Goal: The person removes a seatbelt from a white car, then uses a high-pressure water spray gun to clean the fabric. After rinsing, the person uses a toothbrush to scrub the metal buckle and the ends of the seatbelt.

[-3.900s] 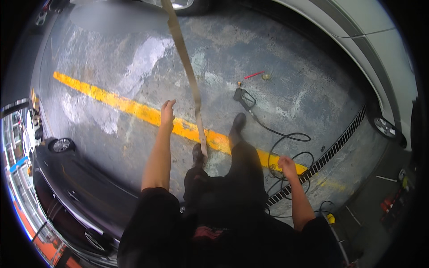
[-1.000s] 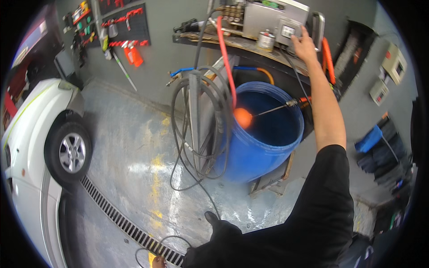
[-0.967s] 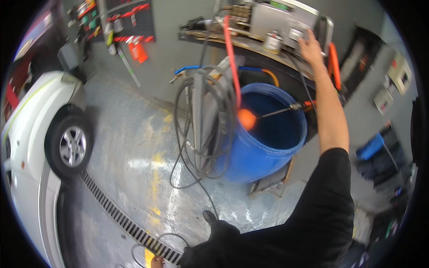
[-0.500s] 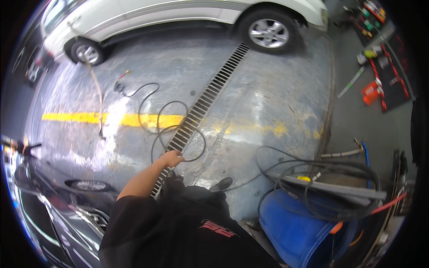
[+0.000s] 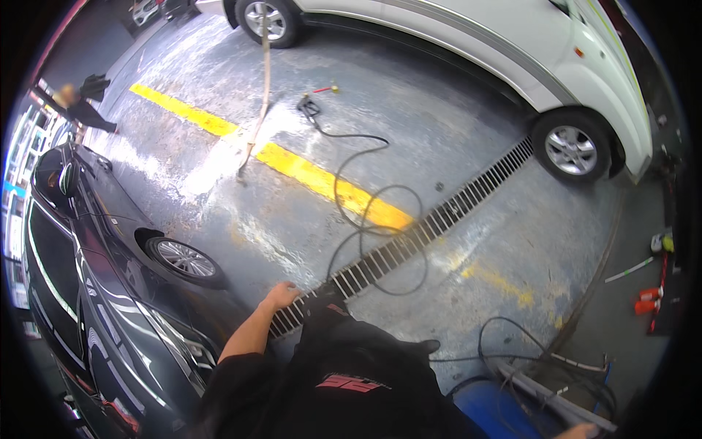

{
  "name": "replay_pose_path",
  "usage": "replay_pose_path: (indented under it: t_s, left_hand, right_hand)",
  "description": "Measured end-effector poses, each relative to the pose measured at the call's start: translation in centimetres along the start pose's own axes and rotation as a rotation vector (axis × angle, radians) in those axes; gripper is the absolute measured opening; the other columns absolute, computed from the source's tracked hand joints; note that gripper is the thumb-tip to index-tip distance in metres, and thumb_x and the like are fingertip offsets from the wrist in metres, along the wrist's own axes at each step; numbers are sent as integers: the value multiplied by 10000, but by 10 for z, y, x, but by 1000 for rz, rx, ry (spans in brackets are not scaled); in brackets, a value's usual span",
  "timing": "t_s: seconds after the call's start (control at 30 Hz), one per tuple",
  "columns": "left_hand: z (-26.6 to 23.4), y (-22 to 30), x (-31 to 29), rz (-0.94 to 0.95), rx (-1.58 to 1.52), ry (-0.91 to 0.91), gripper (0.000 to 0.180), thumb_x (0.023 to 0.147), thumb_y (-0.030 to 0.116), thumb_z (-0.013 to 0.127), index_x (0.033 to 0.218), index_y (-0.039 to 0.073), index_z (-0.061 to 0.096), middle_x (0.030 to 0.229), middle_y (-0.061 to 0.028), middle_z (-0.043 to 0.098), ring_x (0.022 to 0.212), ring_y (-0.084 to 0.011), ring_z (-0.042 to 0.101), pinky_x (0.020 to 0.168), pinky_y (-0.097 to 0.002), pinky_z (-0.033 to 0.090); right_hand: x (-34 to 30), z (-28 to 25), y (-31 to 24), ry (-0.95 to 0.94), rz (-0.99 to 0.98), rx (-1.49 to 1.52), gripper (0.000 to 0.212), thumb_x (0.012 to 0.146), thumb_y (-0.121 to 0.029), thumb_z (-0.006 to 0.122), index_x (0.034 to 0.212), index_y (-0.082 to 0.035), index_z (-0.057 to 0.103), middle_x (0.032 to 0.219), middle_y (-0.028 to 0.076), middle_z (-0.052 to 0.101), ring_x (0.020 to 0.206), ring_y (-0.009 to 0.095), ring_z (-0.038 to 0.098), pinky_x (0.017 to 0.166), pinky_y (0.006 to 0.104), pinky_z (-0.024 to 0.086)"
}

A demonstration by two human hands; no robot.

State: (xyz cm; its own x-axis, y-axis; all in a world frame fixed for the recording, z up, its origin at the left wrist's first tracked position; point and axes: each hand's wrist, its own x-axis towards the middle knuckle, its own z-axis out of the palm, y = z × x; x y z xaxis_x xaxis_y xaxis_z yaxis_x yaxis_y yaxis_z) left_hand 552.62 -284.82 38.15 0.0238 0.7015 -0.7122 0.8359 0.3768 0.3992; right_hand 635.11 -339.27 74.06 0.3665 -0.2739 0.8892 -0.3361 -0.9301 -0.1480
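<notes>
- We seem to be between handlings: our left hand hangs unclenched and bare over the near end of the drain grate; our right hand is cut off below, its grip unclear.
- Lifting the spray gun would call for stooping.
- The thin black hose looks slack, looped across the grate's middle; its gun lies on the floor beyond the yellow line.

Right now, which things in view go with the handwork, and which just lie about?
Likely in play, by nearness alone:
Left hand, apparently empty: slatted metal floor drain
Right hand, partly out of frame, touch unclear: long grey metal beam, blue plastic barrel

Lying about, untouched:
Black trigger-handled spray gun
Thin black hose looped across the drain
Thin red stick
</notes>
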Motion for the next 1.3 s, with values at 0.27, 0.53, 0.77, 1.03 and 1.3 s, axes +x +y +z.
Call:
replay_pose_path:
  t_s: [0.27, 0.53, 0.77, 1.03, 1.3]
  left_hand:
    - [-133, -115, 104, -173, -379, 160, 537, 864, 395, 666, 1222, -5, 647, 1146, -255, 689, 1112, -386, 653, 969, -414, 496]
    - [-294, -106, 275, -341, -487, 245, 521, 875, 348, 673, 1247, -13, 631, 1146, -254, 691, 1109, -350, 664, 957, -401, 501]
    - [-388, -146, 521, -421, -331, 245, 478, 886, 313, 657, 1248, 1, 630, 1146, -235, 688, 1108, -349, 658, 962, -408, 500]
    - [-423, -219, 828, -322, -180, 355, 423, 822, 269, 688, 1152, 9, 638, 1138, -251, 661, 1098, -391, 625, 965, -461, 484]
    - [-405, -227, 1051, -376, -170, 634, 525, 782, 293, 753, 1182, -21, 622, 1137, -244, 644, 1158, -410, 557, 990, -465, 461]
  right_hand:
    - [-451, -105, -290, -1484, -658, 338, 694, 814, -220, 715, 1392, 68, 461, 1329, 259, 565, 1213, 333, 556, 1013, 425, 447]
    - [-814, -386, -743, -1719, -1398, 888, 509, 872, -208, 706, 1317, -14, 552, 1123, 179, 674, 952, 281, 650, 879, 392, 505]
    - [-1262, -554, -1013, -1776, -1530, 911, 408, 867, -253, 677, 1230, -71, 633, 999, 169, 709, 960, 346, 678, 871, 433, 519]
    - [-1497, -690, -1081, -1550, -1873, 590, 600, 866, -282, 655, 1411, -102, 481, 1373, 186, 517, 1276, 381, 501, 1038, 478, 434]
    - [-1558, -689, -1083, -1165, -2030, 709, 613, 889, -253, 657, 1437, -87, 439, 1284, 159, 534, 1196, 346, 546, 1065, 517, 368]
